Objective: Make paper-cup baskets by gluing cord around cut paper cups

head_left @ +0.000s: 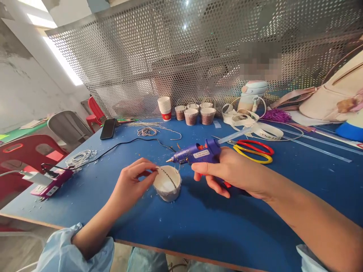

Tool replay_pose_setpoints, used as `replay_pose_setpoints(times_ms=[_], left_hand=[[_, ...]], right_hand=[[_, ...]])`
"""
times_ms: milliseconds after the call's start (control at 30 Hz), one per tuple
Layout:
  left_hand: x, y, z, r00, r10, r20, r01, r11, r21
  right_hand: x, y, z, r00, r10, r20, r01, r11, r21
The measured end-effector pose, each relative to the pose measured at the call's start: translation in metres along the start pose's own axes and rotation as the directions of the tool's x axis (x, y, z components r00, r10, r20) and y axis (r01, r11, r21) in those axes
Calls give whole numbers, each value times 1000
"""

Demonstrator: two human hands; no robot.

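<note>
The small paper cup (168, 186), near the front of the blue table (198, 230), looks light and easily crushed, best steadied by its rim; the left hand (133, 182) pinches a twisted cord (167, 176) at the cup's left rim, while the right hand (230, 172) clasps a glue gun (195, 153), its nozzle just beyond the far rim

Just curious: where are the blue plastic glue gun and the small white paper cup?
blue plastic glue gun (189, 154), head view, on its barrel.
small white paper cup (168, 196), head view, on its front wall.
</note>
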State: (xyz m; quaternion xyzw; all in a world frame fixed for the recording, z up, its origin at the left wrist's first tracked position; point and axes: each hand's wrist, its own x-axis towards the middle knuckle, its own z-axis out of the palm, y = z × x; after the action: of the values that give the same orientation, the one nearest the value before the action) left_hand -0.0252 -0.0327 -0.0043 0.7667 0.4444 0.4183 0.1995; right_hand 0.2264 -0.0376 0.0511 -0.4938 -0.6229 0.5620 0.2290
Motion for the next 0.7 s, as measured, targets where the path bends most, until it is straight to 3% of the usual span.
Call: replay_pose_setpoints(times_ms=[100,400,700], left_hand=[[0,-1,0,1000,-1,0,1,1000,6],[-4,-2,1,997,70,-41,-68,997,40],[-7,0,1,992,107,-61,-101,990,96]], right_hand=[[2,-2,-1,1000,-13,-9,13,1000,-7],[18,-2,14,991,-10,136,20,997,-71],[19,12,16,994,-36,99,52,985,-165]])
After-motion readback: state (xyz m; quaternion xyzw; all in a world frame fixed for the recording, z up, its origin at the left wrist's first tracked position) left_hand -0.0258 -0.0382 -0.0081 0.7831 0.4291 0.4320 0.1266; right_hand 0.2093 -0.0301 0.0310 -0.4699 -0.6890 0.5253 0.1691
